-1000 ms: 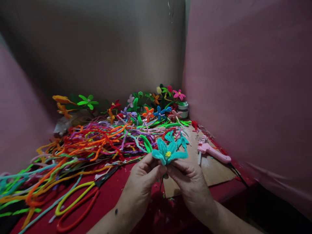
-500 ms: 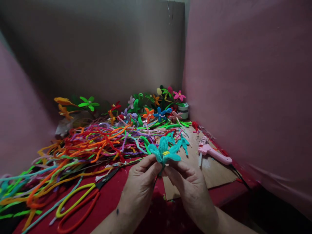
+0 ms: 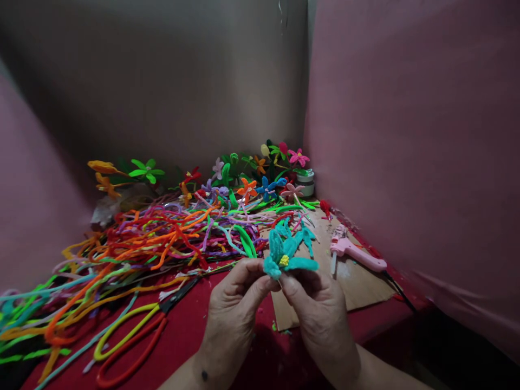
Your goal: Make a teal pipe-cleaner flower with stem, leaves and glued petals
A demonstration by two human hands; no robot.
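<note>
Between my two hands is a turquoise pipe cleaner flower [image 3: 277, 246] with a yellow bead-like centre, held up above the table. My left hand [image 3: 235, 303] pinches it low on its left side, thumb and forefinger at the petals. On the other side my right hand [image 3: 320, 309] grips it from below, thumb near the base of the petals. The stem part is hidden by my fingers. Just behind the flower, more turquoise petal pieces [image 3: 307, 238] lie on a cardboard sheet [image 3: 365, 290].
A heap of coloured pipe cleaners [image 3: 162, 233] spreads over the left of the red table cloth [image 3: 179, 330]. Scissors [image 3: 130, 338] with yellow and red handles lie at front left. A pink glue gun [image 3: 357, 253] rests on the cardboard. Finished flowers [image 3: 247, 188] and a white jar [image 3: 306, 184] stand behind.
The turquoise flower has turned and tilted to the right in my fingers, its yellow centre shifting right. Both hands still hold it; the things on the table have not moved.
</note>
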